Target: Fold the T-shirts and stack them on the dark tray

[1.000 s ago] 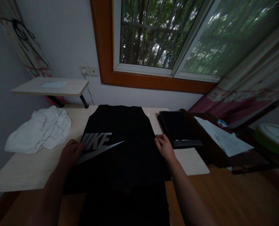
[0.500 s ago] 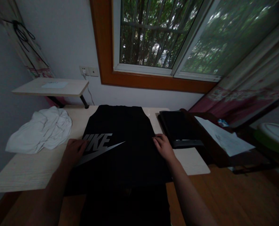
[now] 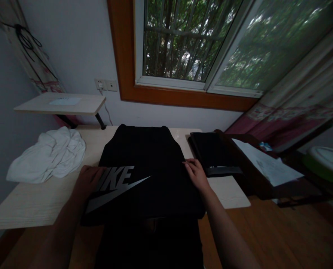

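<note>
A black shirt (image 3: 144,149) with a large grey printed logo lies spread over the pale table in front of me, its near edge hanging at the table's front. At its left side my left hand (image 3: 89,179) is closed on the cloth beside the lettering, its fingertips partly hidden in shadow. My right hand (image 3: 195,172) pinches the right edge of the shirt between thumb and fingers. The shirt's far end is narrower, with two raised corners.
A crumpled white cloth (image 3: 50,155) lies on the table's left, below a small raised shelf (image 3: 85,106) with a paper on it. To the right are a black folder-like stack (image 3: 211,151) and a white sheet (image 3: 264,160). A window stands behind.
The shirt's printed logo has shifted towards me and its far corners stand out more. The near edge of the cloth sits slightly higher. Both hands have hardly moved.
</note>
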Available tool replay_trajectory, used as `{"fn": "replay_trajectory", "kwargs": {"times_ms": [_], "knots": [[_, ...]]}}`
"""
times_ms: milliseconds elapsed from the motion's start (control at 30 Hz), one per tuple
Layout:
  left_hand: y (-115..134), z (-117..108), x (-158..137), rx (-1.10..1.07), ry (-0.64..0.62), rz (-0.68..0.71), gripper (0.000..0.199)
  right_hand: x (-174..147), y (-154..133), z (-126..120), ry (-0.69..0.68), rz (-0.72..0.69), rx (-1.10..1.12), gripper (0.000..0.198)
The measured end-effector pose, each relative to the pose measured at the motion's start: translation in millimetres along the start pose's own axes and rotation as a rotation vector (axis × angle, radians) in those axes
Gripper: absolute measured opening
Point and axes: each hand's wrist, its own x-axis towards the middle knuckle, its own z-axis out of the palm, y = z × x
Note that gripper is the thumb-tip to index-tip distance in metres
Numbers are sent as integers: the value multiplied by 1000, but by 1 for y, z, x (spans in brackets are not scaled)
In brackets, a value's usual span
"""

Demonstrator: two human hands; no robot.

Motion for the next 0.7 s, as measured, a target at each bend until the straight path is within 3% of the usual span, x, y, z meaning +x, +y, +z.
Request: {"fn": "replay_trajectory", "kwargs": {"times_ms": [300,500,700], "knots": [[-2,1,-3,10,1,-49,43,-2,4,1,5,7,23,45],[-3,4,-1,34,6,42,40,-2,2,2,-7,-3,-23,41],[-3,2,-3,-7,-1,-26,41,-1,0,-1,-8,-9,-11,45]]}}
